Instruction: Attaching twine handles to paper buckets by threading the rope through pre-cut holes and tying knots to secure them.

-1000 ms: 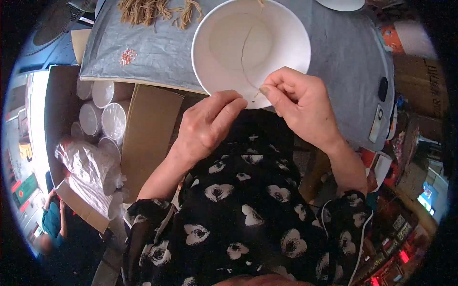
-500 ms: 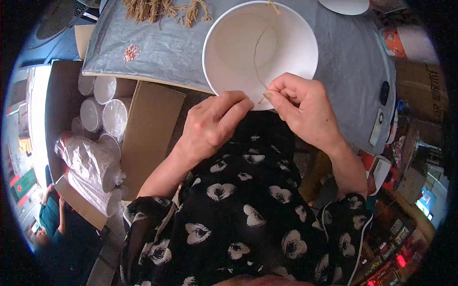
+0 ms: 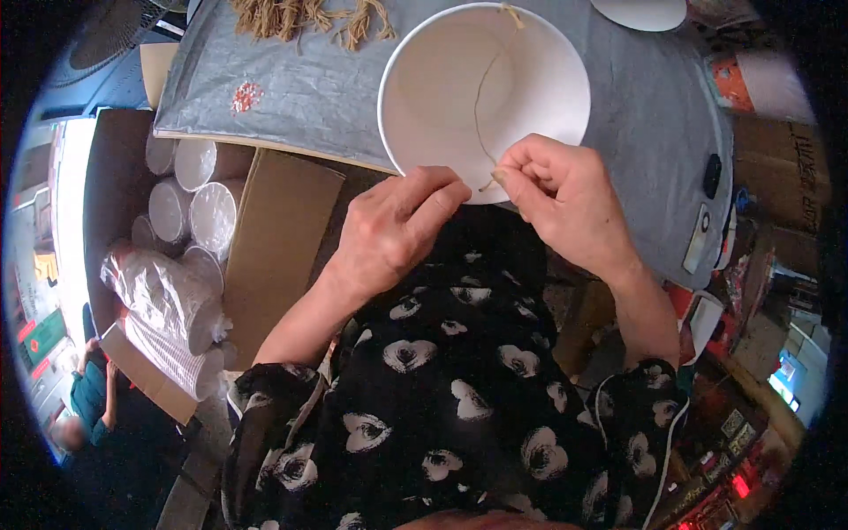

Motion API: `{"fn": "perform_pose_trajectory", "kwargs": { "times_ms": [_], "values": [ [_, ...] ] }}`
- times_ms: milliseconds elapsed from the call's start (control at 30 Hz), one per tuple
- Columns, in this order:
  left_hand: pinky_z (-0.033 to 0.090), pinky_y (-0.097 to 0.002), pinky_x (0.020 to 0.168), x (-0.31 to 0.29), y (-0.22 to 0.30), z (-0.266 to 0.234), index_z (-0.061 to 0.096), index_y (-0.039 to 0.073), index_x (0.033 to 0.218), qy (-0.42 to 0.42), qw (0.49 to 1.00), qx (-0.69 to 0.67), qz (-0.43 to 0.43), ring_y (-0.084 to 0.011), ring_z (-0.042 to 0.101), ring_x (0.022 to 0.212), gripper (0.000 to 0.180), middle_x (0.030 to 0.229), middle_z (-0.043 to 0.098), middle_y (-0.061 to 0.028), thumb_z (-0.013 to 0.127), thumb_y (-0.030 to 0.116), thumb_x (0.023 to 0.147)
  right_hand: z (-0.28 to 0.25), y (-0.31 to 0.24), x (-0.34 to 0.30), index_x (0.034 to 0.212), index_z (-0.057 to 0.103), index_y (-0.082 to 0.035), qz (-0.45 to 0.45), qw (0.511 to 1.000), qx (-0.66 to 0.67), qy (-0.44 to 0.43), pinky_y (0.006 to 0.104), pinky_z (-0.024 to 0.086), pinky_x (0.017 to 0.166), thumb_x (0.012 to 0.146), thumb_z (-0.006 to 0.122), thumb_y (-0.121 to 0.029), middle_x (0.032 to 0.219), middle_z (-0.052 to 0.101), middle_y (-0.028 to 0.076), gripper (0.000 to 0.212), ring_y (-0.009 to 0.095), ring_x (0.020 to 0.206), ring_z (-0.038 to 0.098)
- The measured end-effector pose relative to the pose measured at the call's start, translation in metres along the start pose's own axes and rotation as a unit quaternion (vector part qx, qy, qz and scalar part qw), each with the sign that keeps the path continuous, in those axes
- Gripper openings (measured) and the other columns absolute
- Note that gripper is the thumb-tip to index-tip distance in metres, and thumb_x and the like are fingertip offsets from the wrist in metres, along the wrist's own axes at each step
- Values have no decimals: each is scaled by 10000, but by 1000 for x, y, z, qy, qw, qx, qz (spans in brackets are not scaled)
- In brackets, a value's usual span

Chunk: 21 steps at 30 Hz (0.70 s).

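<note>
A large white bucket (image 3: pixel 552 97) lies with its open mouth facing me at the table's near edge. One thin brown string (image 3: pixel 478 110) runs across its inside, from a knotted tuft (image 3: pixel 511 13) at the far rim down to the near rim. My right hand (image 3: pixel 565 194) pinches this string close to its short loose end, thumb against forefinger. Beside it, my left hand (image 3: pixel 397 221) is closed over the near-left rim, its fingertips on the bucket's edge; the thumb is partly hidden. A small gap separates the two hands.
Bundles of brown string (image 3: pixel 305 19) and a patch of small red and white bits (image 3: pixel 246 97) lie on the grey-covered table (image 3: pixel 300 93). An open cardboard box (image 3: pixel 287 230) at left holds several white buckets (image 3: pixel 214 216). Another person (image 3: pixel 93 389) is at far left.
Hardly anything differs. The bucket appears shifted slightly to the right, and the string's loose end shows a little more clearly below my right fingertips. Both hands keep their places.
</note>
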<state>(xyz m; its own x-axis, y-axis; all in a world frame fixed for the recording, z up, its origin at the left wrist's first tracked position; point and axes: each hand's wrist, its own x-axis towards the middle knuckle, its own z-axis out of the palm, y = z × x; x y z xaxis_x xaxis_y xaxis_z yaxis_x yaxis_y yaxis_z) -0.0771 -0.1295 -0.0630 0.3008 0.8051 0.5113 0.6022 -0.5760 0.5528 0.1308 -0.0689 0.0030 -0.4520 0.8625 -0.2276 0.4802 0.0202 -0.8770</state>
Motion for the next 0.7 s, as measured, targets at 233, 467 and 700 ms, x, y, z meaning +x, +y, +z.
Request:
{"fn": "perform_pose_trajectory", "kwargs": {
  "times_ms": [233, 467, 700],
  "values": [
    [578, -326, 665, -1, 0, -1, 660, 54, 1032, 6, 1000, 3, -5, -227, 684, 798, 323, 1003, 641, -63, 679, -18, 717, 0, -4, 3, 869, 614, 20, -7, 1000, -5, -2, 271, 472, 540, 896, 643, -40, 667, 660, 87, 72, 79, 598, 596],
    [578, -326, 664, 2, 1, -1, 659, 60, 1025, -7, 1000, 7, 0, -222, 682, 798, 315, 998, 637, -55, 682, -9, 718, -1, 0, 2, 862, 612, 21, -3, 1000, 4, -2, 274, 465, 536, 895, 645, -40, 654, 650, 81, 76, 81, 592, 590],
    [575, -326, 656, 1, 2, 0, 661, 65, 1042, 6, 1000, 7, -8, -222, 679, 785, 333, 999, 631, -50, 681, -11, 718, -2, -3, 1, 938, 607, 35, 18, 998, -30, -45, 190, 405, 534, 961, 601, -30, 734, 606, -24, 69, 11, 621, 506]
  ]
}}
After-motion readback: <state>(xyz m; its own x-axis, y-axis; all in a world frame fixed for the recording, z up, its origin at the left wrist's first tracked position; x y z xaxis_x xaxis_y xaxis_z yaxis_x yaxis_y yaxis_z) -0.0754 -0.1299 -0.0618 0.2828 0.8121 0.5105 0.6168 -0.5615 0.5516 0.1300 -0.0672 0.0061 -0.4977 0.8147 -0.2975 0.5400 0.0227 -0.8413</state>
